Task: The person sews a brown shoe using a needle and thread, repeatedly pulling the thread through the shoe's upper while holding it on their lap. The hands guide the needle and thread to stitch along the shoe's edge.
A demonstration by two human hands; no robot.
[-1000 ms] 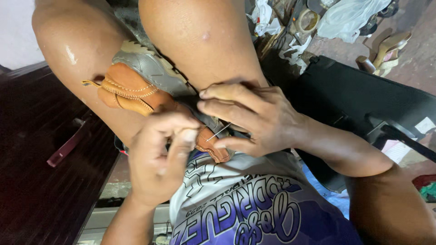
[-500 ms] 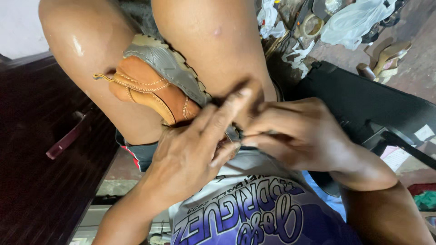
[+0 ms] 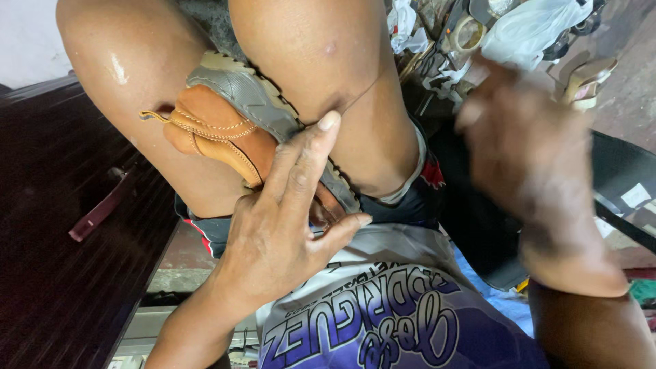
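Note:
A tan leather shoe (image 3: pixel 219 130) with a grey lugged sole is clamped sideways between my two bare knees. My left hand (image 3: pixel 287 219) lies over the shoe's heel end, with index and middle fingers stretched along the sole and the thumb spread out to the right. My right hand (image 3: pixel 533 137) is raised off to the right, well away from the shoe. It is motion-blurred, and I cannot make out what its fingers hold. A purple and white printed shirt (image 3: pixel 383 321) fills the bottom of the view.
A dark wooden surface (image 3: pixel 55 239) runs along the left. A black seat (image 3: pixel 615 184) sits behind my right hand. At the top right lie a white plastic bag (image 3: pixel 526 27), a tape roll (image 3: pixel 468 31), a sandal (image 3: pixel 588 75) and scraps.
Both hands were pinched together at the shoe's edge. My right hand has since swung up and away to the right, while my left hand has flattened its fingers over the shoe.

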